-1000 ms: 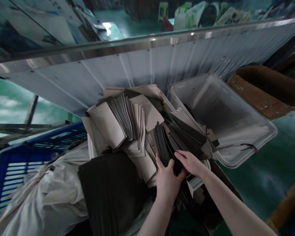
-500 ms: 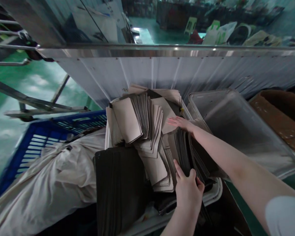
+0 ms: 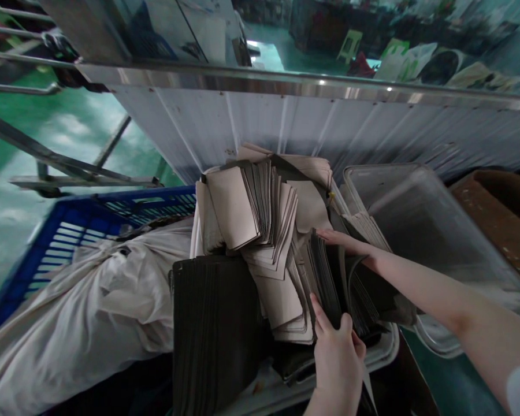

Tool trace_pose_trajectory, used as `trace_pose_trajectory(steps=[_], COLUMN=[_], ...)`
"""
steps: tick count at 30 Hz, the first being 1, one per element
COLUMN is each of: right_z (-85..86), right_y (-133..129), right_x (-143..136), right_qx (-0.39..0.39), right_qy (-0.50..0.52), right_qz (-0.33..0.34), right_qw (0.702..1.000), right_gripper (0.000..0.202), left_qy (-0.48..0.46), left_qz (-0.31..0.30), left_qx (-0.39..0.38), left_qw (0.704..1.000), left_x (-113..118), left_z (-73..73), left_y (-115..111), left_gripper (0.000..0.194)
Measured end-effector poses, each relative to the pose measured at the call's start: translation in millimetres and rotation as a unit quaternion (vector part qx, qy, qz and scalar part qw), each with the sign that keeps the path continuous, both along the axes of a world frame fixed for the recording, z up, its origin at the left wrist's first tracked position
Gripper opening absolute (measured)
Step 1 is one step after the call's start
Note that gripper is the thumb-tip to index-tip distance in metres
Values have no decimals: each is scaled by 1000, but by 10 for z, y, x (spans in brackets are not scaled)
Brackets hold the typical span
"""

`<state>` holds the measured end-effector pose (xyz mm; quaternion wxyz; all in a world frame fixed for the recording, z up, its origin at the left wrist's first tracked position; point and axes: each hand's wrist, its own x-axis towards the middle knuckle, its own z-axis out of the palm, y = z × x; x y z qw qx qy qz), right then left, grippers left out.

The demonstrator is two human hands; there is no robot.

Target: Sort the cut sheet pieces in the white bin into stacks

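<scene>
Dark sheets [image 3: 323,270] run lengthwise from the left hand [image 3: 338,342], pinching their near end, to the right hand [image 3: 338,239] beyond, its grip unclear.

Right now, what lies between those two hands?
In the head view, a bundle of dark sheets is between the left hand and right hand.

Looks like a workshop or factory, judging by the shiny green floor [image 3: 86,124] and metal frame [image 3: 84,182] at left, the ribbed partition [image 3: 253,124] across the upper middle with a window [image 3: 268,34] above, the blue crate [image 3: 60,216] at lower left, the piled flat sheets [image 3: 234,205] at centre and the plastic tub [image 3: 442,225] at right.
</scene>
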<state>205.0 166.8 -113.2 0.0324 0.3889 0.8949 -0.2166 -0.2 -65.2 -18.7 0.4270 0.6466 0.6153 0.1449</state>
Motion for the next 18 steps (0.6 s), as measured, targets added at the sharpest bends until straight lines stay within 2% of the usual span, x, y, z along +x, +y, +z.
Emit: trace_pose_trajectory(steps=[6, 11, 15, 18], right_z=[-60, -52, 127, 429], right_y=[80, 8, 42, 118], right_x=[29, -20, 33, 155], right_qx=[-1, 20, 74, 115], right_qy=[-41, -24, -25, -19], right_qz=[44, 33, -12, -66], right_qw=[998, 999, 997, 991], right_gripper=[64, 58, 49, 46], left_qy=[5, 33, 34, 36], left_qz=[-7, -16, -25, -20], left_qx=[-12, -29, -16, 7], left_qw=[1000, 999, 999, 999], left_x=[3, 6, -7, -28], left_z=[63, 99, 37, 4], left_y=[47, 78, 53, 48], left_gripper=[18, 18, 17, 16])
